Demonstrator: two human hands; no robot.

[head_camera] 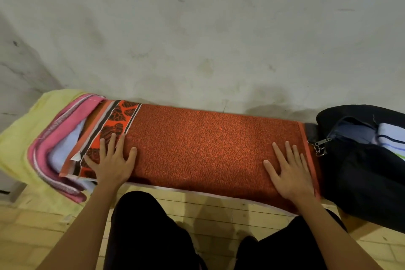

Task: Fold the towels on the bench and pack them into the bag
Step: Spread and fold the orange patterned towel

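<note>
Both palms lay flat, fingers spread: left hand (pixel 111 160) and right hand (pixel 289 173) pressed the orange towel (pixel 208 149) along the bench, the dark bag (pixel 361 171) touching its right end.

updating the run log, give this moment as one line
both hands flat on orange speckled terry towel | left hand | right hand | black zip bag open

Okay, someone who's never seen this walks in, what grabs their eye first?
The long orange towel spread along the bench, with the left hand and right hand pressed flat on its two ends. Next, the pile of pink and yellow towels at the left end. Then the dark bag at the right end, unzipped, with a striped towel inside.
</note>
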